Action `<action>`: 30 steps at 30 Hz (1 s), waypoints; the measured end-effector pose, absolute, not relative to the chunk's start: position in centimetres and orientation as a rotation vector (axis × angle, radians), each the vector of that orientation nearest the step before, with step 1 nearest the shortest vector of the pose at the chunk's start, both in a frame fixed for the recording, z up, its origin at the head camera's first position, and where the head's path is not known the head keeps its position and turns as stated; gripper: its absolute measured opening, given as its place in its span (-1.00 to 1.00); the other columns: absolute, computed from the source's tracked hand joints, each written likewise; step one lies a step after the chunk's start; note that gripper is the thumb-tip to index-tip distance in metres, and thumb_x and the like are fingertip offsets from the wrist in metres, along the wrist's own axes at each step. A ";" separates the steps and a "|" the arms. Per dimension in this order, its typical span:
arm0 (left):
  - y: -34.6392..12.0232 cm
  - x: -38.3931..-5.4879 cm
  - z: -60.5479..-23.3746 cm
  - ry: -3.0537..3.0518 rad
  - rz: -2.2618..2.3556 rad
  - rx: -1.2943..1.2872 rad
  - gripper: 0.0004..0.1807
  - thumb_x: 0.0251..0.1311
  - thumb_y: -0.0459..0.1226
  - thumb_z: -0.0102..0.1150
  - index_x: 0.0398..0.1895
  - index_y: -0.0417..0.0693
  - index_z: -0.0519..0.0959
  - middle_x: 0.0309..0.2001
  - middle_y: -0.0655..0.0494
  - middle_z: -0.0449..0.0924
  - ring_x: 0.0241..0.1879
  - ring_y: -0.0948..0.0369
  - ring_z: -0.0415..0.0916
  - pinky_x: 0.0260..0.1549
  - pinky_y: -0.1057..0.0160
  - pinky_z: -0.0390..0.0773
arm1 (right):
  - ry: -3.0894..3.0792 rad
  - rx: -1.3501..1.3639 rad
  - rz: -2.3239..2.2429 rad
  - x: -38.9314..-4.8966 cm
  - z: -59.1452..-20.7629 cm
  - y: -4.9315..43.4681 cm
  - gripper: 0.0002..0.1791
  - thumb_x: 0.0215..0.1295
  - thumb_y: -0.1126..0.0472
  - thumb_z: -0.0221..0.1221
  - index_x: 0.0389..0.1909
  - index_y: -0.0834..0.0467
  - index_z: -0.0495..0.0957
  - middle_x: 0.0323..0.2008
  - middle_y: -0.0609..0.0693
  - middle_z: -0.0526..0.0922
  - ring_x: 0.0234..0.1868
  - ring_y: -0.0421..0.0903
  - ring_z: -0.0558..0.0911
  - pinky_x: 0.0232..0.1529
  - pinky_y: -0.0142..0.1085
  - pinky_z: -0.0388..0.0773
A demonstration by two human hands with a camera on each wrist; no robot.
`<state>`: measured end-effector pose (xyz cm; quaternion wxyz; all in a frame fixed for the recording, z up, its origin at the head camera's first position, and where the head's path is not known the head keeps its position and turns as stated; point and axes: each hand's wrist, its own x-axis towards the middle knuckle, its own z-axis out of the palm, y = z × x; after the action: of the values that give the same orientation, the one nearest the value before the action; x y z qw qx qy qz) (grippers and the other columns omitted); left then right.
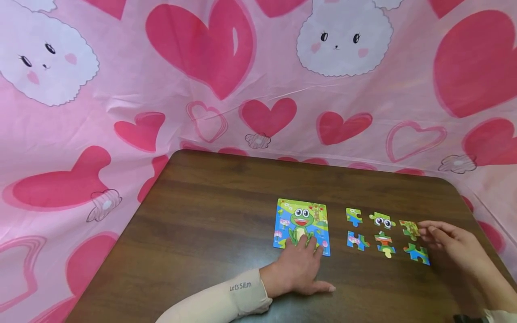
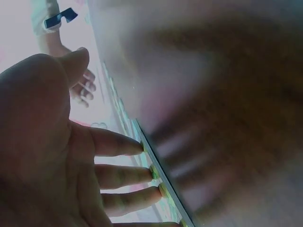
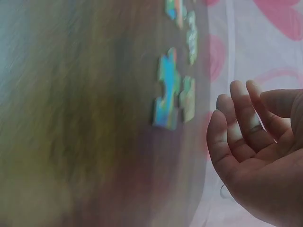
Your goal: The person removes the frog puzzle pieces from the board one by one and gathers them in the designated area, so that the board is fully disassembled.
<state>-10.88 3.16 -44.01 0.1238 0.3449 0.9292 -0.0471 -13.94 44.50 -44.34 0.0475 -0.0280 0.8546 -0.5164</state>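
Note:
A square frog picture board (image 1: 301,220) lies flat on the table. My left hand (image 1: 299,268) rests on its lower part, fingers spread and fairly straight, thumb out to the right. In the left wrist view the fingertips (image 2: 135,146) meet the board's edge. To the right lie several puzzle pieces in two rows, among them a piece with two eyes (image 1: 382,221) and a blue-green corner piece (image 1: 418,254). My right hand (image 1: 456,244) is beside the upper right piece (image 1: 409,229), fingertips at its edge. In the right wrist view the fingers curl loosely with nothing between them.
The brown wooden table (image 1: 202,215) has rounded far corners. A pink cloth (image 1: 278,76) with hearts and white fluffy faces hangs behind it and along its sides. Other pieces lie between the board and my right hand, such as a blue one (image 1: 354,217).

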 end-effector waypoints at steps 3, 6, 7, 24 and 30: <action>3.2 -10.8 -44.0 2.725 -0.166 1.007 0.00 0.18 0.58 -0.30 0.54 0.23 0.26 0.49 0.19 0.25 0.42 0.13 0.26 0.21 -0.07 0.50 | 2.605 -0.110 -1.597 -14.3 -43.7 43.6 -0.71 0.59 0.27 -0.03 -0.02 -0.03 0.67 -0.21 -0.36 0.77 -0.21 -0.44 0.72 -0.28 -0.49 0.65; 3.1 -10.7 -43.9 2.745 -0.190 1.009 -0.01 0.18 0.58 -0.29 0.51 0.22 0.29 0.43 0.21 0.30 0.36 0.15 0.31 0.15 0.01 0.53 | 2.577 -0.094 -1.615 -14.6 -42.9 42.4 -0.73 0.59 0.25 -0.01 0.00 0.00 0.67 -0.23 -0.34 0.76 -0.22 -0.42 0.72 -0.27 -0.47 0.66; 3.1 -10.6 -43.8 2.752 -0.195 1.010 -0.02 0.18 0.57 -0.28 0.50 0.22 0.31 0.41 0.21 0.32 0.33 0.16 0.32 0.13 0.03 0.54 | 2.570 -0.098 -1.622 -14.8 -42.7 41.9 -0.74 0.58 0.25 0.00 0.00 0.00 0.67 -0.24 -0.33 0.76 -0.22 -0.41 0.71 -0.27 -0.47 0.66; 2.5 -9.1 -44.1 2.799 -0.179 1.042 -0.02 0.16 0.57 -0.21 0.45 0.17 0.34 0.38 0.17 0.37 0.33 0.17 0.35 0.21 0.16 0.48 | 2.333 -0.150 -1.580 -17.4 -42.3 33.9 -0.51 0.62 0.02 -0.04 0.28 0.33 0.43 -0.06 -0.13 0.73 -0.06 -0.19 0.73 -0.06 -0.39 0.67; 2.6 -9.1 -44.0 2.791 -0.188 1.040 0.02 0.15 0.59 -0.23 0.45 0.12 0.34 0.35 0.15 0.37 0.32 0.17 0.35 0.21 0.16 0.49 | 2.268 -0.184 -1.556 -18.6 -42.6 29.8 -0.40 0.62 -0.02 -0.06 0.32 0.43 0.34 0.03 0.08 0.68 0.00 -0.12 0.72 0.00 -0.38 0.65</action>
<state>-9.09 2.57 -44.00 0.0783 0.3474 0.9323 -0.0629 -18.60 29.79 -42.65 0.1915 -0.0656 0.8075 -0.5540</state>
